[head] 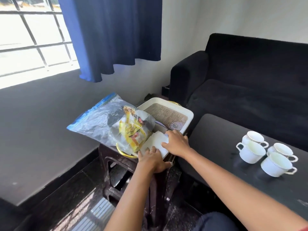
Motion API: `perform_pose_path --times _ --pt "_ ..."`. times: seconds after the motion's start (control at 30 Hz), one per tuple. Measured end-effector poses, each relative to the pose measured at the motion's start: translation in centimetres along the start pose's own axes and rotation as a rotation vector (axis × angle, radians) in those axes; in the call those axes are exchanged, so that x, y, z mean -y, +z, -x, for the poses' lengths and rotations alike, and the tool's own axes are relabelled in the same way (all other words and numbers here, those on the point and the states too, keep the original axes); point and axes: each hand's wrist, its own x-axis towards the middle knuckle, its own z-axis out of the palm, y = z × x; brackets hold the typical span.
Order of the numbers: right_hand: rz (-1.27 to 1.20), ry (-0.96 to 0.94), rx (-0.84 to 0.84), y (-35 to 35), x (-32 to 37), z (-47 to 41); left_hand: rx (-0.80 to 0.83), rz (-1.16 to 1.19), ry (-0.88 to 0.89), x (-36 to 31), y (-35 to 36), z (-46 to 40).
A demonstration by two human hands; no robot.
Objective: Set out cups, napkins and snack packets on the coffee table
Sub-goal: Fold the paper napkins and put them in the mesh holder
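Daylight through a barred window (31, 39) with blue curtain (113, 35); black sofa (250, 84) against white wall.

Four white cups (266, 151) with thin gold rims stand upright in a tight cluster on the dark coffee table (216, 140), toward its right side, handles pointing outward; white napkins (155, 142) lie in a flat stack at the near corner of a white tray (188, 114), under both hands; yellow snack packets (133, 134) sit bunched inside a clear zip bag (100, 122) with a blue seal, the bag slumped over the tray's left edge.
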Motion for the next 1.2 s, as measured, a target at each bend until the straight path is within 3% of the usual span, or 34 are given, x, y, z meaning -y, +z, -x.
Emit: perform_pose_path --times 0.43,0.6,0.73,0.83,0.93,1.07,1.13,1.2 --pt "-0.072 0.227 0.078 0.4 1.3 -1.7 -0.038 0.032 -0.001 0.0 0.0 0.0" --pt "-0.138 0.275 0.003 0.9 1.4 -1.6 -0.048 0.053 0.003 -0.1 -0.2 0.1" --pt "-0.355 0.283 -0.101 0.6 1.2 -0.5 -0.116 0.085 0.021 -0.3 -0.5 0.5" --pt "-0.740 0.262 -0.187 -0.4 0.6 0.9 -0.238 0.154 0.047 -0.7 -1.2 0.8" --pt "-1.117 0.289 -0.265 -2.2 -0.5 2.6 -0.432 0.333 0.060 -1.7 -2.1 1.1" --pt "-1.604 0.378 -0.319 -4.6 -2.8 5.0 -0.673 0.832 -0.011 -3.8 -2.7 1.3" --pt "-1.750 0.384 -0.324 -5.3 -4.1 6.5 -0.683 1.090 -0.065 -4.5 -2.9 1.3" --pt "-1.855 0.374 -0.323 -5.5 -5.3 8.3 -0.508 1.354 -0.038 -5.0 -3.0 1.4"
